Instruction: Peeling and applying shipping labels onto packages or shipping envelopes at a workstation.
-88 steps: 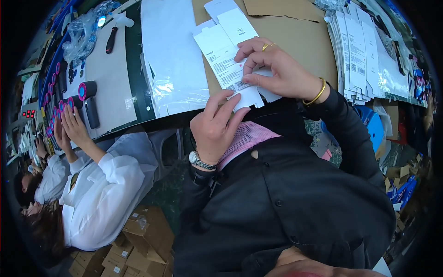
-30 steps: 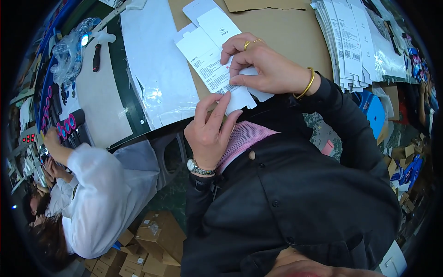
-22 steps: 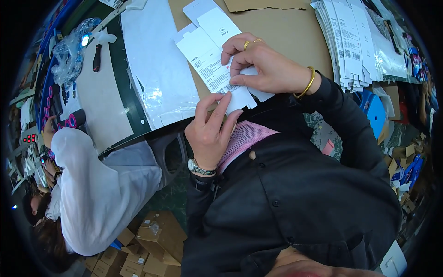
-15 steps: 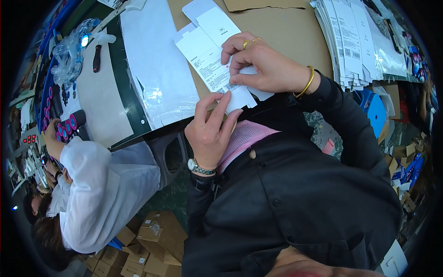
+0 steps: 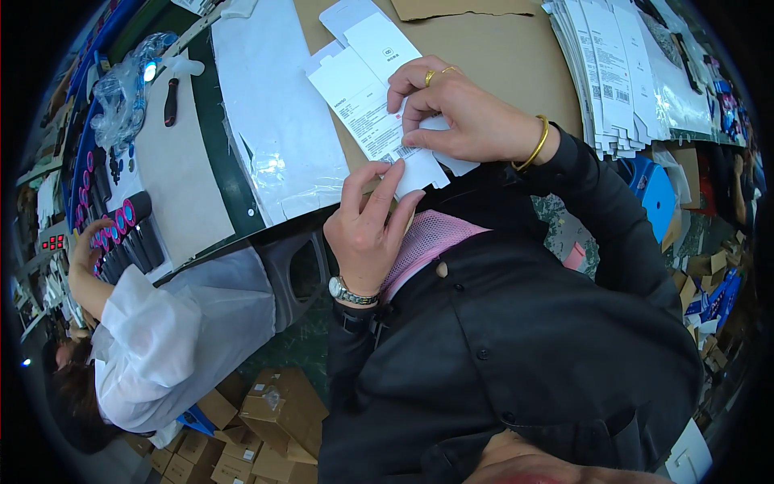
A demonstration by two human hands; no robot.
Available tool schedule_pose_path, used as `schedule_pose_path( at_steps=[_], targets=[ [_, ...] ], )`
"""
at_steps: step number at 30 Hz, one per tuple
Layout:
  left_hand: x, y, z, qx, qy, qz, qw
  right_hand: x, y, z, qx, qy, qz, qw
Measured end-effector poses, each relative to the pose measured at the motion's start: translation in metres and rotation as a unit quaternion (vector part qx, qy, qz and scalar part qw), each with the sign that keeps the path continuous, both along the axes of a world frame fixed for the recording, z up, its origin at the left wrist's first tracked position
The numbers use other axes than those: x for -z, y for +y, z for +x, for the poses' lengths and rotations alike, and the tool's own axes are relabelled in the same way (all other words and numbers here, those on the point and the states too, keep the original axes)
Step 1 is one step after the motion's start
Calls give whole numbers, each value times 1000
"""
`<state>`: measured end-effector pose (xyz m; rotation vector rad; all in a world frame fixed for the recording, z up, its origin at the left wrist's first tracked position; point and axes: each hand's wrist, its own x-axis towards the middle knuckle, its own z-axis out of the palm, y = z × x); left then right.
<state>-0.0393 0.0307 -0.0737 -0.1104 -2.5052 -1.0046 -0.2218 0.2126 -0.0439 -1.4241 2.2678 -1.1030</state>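
Observation:
A flat white printed carton [image 5: 355, 103] lies at a slant on brown cardboard [image 5: 484, 50] in front of me. My left hand [image 5: 367, 230] rests at its near end, fingers stretched and apart, with the index fingertip on the carton beside a small barcode patch [image 5: 401, 152]. Over the carton's right side, my right hand [image 5: 455, 113] has thumb and index finger pinched together just above that patch. Whatever is between them is too small to make out. Another white flap [image 5: 461, 167] shows beneath my right hand.
A stack of flat white cartons [image 5: 601, 73] stands at the right. To the left lie a white plastic-covered sheet [image 5: 278, 121] and a black-handled screwdriver [image 5: 171, 102]. A co-worker in a white coat [image 5: 169, 339] sits at left, near black cylinders with pink rings [image 5: 121, 222]. Brown boxes [image 5: 282, 411] stand below.
My hands and the carton look the same. The co-worker at left has leaned farther left, and their hand has shifted to the left of the pink-ringed cylinders, more of which now show.

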Motion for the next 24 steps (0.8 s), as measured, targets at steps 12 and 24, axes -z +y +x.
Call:
schedule_pose_path(
  at_steps=[12, 24],
  targets=[
    [0, 0, 0, 2, 2, 12, 1000, 6, -1, 11, 19, 51, -3, 999],
    [3, 0, 4, -9, 21, 4, 1000, 27, -6, 16, 69, 107, -79, 989]
  ],
)
